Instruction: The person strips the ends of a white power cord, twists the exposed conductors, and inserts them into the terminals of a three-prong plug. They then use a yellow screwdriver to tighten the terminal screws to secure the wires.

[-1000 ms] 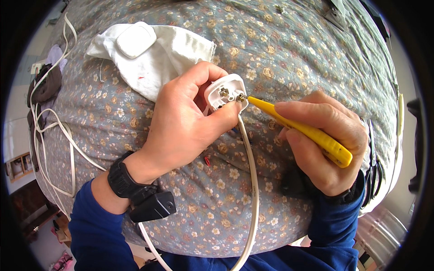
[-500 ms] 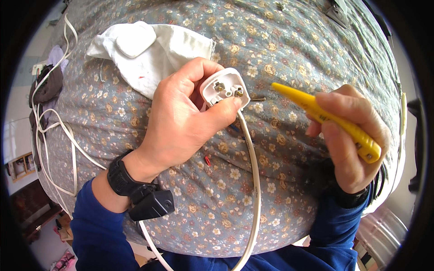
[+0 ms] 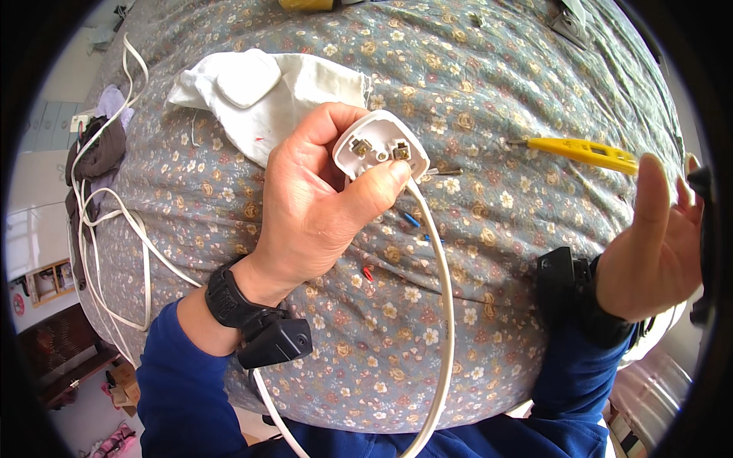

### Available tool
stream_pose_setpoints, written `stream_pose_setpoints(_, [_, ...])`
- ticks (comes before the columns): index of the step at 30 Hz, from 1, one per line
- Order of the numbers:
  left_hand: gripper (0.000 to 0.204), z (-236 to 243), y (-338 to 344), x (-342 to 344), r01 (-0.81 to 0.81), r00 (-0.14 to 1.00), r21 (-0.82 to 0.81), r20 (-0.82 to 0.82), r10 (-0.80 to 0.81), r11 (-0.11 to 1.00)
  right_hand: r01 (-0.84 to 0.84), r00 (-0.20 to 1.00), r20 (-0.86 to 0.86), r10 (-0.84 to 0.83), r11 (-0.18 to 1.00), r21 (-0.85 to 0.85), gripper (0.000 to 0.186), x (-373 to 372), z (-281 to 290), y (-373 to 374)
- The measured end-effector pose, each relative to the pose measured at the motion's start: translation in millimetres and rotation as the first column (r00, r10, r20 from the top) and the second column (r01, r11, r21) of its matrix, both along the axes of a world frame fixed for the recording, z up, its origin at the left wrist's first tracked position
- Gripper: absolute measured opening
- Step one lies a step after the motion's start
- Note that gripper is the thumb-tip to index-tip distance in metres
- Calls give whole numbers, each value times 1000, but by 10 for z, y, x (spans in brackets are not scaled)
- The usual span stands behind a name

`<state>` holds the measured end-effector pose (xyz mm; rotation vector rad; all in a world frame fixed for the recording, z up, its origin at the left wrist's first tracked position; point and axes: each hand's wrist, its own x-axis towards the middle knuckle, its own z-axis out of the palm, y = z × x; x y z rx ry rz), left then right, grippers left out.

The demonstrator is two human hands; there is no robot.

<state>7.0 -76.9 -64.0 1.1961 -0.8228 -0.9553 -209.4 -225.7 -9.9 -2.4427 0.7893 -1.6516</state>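
Note:
My left hand (image 3: 305,210) grips an opened white plug (image 3: 365,133), its thumb on the lower rim; two brass terminals show inside, and a white cable (image 3: 444,305) loops down from it. Thin metal pieces (image 3: 450,172) show just right of the plug, below which lie small blue bits (image 3: 412,220) and a red bit (image 3: 367,273). At the right, my right hand (image 3: 655,244) is empty with fingers apart. The yellow screwdriver-like tool (image 3: 580,152) lies above it on the floral bedcover (image 3: 489,320).
A white cloth (image 3: 313,88) with a rounded white piece (image 3: 248,76) lies behind my left hand. Tangled white cords (image 3: 141,244) run along the left edge near dark clothing (image 3: 103,149). A yellow object (image 3: 305,4) shows at the top edge.
My right hand has let go of the yellow tool, which now lies on the bedcover, and has moved right. The plug in my left hand is slightly higher than a second ago.

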Motion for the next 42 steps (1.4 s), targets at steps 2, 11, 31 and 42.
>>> stream_pose_setpoints(2, [26,5,-3,4,9,1000,-3,8,-9,1000,-181,963,-206,172,983,-24,37,61,64,175])
stream_pose_setpoints(11, [27,35,10,3,44,999,-11,-1,-44,999,-161,744,-101,660,325,932,22,360,-169,369])
stream_pose_setpoints(31, [29,96,6,8,46,999,54,-3,-46,997,-226,802,-9,597,318,921,20,409,-206,416])
stream_pose_setpoints(42, [24,69,2,3,-12,1000,30,-24,13,999,-168,770,-75,634,315,934,21,367,-163,390])
